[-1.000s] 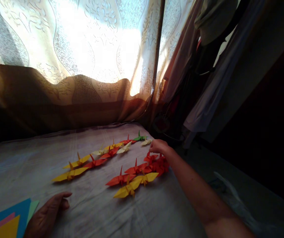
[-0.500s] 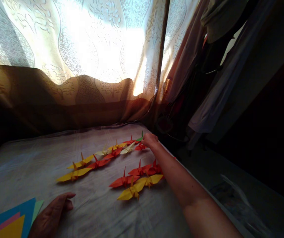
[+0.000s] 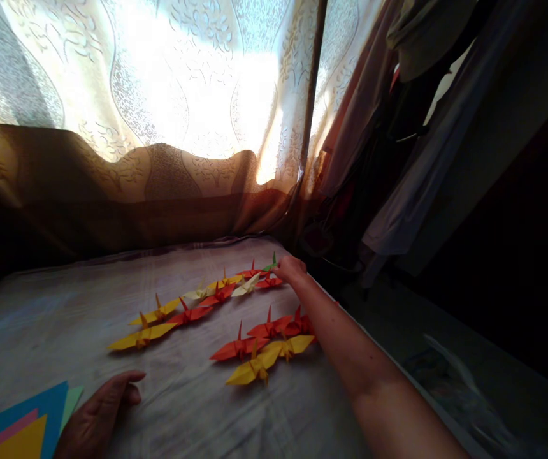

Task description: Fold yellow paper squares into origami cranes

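Note:
My right hand (image 3: 291, 269) reaches to the far right edge of the cloth, its fingers closed at a paper crane; they hide which part they grip. Right at the fingertips are a green paper crane (image 3: 269, 265) and a red paper crane (image 3: 268, 282). A cream paper crane (image 3: 246, 285) and several red and yellow ones form a double row running toward the near left. Nearer my right forearm sits another cluster, with a yellow paper crane (image 3: 253, 368) in front. My left hand (image 3: 104, 408) rests loosely curled and holds nothing, beside a stack of coloured paper (image 3: 54, 408).
A light checked cloth (image 3: 169, 395) covers the surface under the cranes. Behind it hangs a patterned curtain (image 3: 197, 115), bright with daylight. Clothes (image 3: 398, 210) hang at the right, and a clear plastic bag (image 3: 460, 389) lies below the right edge.
The red crane by my right hand has shifted slightly left, and more of its right wing shows. My left hand has stayed still.

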`<state>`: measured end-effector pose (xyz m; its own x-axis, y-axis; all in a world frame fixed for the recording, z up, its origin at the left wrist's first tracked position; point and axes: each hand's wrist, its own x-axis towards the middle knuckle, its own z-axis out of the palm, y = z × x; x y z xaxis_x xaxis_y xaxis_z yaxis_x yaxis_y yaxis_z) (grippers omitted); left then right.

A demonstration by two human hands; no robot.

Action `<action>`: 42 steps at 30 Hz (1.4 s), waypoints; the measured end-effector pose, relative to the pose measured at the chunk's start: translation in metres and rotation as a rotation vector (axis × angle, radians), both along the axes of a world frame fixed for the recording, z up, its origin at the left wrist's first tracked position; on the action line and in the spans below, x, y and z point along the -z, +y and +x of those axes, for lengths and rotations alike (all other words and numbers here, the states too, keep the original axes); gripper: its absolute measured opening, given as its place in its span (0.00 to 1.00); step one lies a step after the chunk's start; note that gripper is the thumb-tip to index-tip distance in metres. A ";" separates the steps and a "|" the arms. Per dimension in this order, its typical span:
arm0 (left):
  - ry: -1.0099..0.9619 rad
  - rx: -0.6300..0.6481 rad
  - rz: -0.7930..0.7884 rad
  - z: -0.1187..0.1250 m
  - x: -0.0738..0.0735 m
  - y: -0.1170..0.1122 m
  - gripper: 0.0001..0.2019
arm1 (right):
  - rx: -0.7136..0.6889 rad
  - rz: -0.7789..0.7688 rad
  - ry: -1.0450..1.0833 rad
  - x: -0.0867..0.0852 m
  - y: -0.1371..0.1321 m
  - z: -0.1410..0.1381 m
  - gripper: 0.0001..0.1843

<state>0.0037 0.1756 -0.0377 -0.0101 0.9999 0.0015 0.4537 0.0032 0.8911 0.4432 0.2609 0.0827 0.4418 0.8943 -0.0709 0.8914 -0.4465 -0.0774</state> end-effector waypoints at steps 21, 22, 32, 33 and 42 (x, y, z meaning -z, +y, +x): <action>0.009 -0.026 -0.011 -0.007 0.011 0.016 0.43 | 0.122 -0.206 -0.017 -0.011 -0.102 0.064 0.13; 0.001 -0.035 -0.009 -0.006 0.012 0.015 0.43 | 0.133 -0.215 -0.018 -0.009 -0.102 0.064 0.14; 0.000 -0.013 0.005 -0.003 0.009 0.009 0.39 | 0.144 -0.195 -0.027 -0.004 -0.099 0.070 0.11; -0.001 -0.007 -0.009 -0.003 0.008 0.009 0.40 | 0.144 -0.172 -0.036 -0.004 -0.094 0.070 0.12; -0.099 -0.099 0.036 0.014 -0.003 -0.007 0.36 | 0.144 -0.069 -0.035 0.014 -0.046 0.060 0.25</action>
<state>0.0177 0.1683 -0.0350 -0.1104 0.9934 0.0319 0.3625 0.0104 0.9319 0.5031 0.2151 0.0689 0.5683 0.8151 -0.1124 0.8195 -0.5729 -0.0119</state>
